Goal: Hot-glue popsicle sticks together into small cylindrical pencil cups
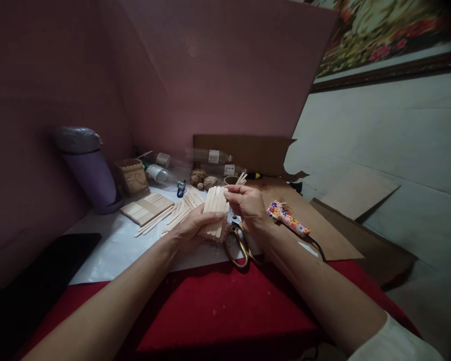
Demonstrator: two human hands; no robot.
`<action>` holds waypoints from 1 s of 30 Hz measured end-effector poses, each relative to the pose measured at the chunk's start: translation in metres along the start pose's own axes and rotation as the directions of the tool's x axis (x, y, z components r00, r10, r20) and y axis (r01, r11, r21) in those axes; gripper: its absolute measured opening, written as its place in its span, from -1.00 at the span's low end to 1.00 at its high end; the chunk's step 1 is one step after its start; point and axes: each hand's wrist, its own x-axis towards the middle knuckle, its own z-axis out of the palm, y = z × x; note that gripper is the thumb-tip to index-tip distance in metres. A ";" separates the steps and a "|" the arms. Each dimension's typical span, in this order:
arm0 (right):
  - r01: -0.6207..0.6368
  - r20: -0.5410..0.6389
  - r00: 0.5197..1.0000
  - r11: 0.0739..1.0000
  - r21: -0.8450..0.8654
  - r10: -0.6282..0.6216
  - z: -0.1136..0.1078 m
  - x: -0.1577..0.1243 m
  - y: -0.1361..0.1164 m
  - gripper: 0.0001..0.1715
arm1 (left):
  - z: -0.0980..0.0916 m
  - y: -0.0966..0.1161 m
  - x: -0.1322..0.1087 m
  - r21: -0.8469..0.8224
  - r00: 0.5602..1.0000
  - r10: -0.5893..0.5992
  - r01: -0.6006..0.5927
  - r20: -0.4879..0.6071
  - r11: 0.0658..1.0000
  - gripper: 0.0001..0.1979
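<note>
My left hand (191, 225) is closed round a piece made of craft sticks (215, 201), set side by side and upright, with the thumb across its front. Something clear shows at its lower right edge, too unclear to name. At the upper right edge of the piece, my right hand (250, 203) pinches what looks like the end of one craft stick; most of that stick is hidden. Scissors (241, 253) with brass-coloured handles lie just below the hands. A flower-patterned glue gun (287, 218) rests to the right of my right hand.
Loose craft sticks (182, 213) and a banded bundle of sticks (146, 208) lie on the left. Behind are twine balls (198, 177), plastic bottles (160, 174), a carved-looking pot (131, 176) and a purple container (88, 170). Cardboard (323, 225) covers the right; red cloth (210, 311) the front.
</note>
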 end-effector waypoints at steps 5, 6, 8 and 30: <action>0.004 -0.025 1.000 1.000 -0.001 -0.004 0.002 0.000 0.000 -0.72 | 0.000 -0.001 0.001 0.035 1.000 -0.003 0.003 0.001 0.999 -0.40; 0.002 -0.035 0.999 1.000 -0.001 -0.002 0.002 0.000 0.000 -0.73 | 0.000 -0.002 0.001 0.037 1.000 0.002 -0.003 0.005 0.999 -0.40; -0.008 -0.055 0.998 1.000 -0.004 0.007 0.002 0.000 0.000 -0.74 | 0.000 -0.002 0.001 0.036 1.000 0.013 -0.014 0.013 0.999 -0.41; -0.070 -0.089 0.994 0.998 0.004 0.071 0.002 0.001 0.002 -0.78 | -0.003 -0.005 0.002 0.042 0.999 0.010 -0.013 0.053 0.999 -0.48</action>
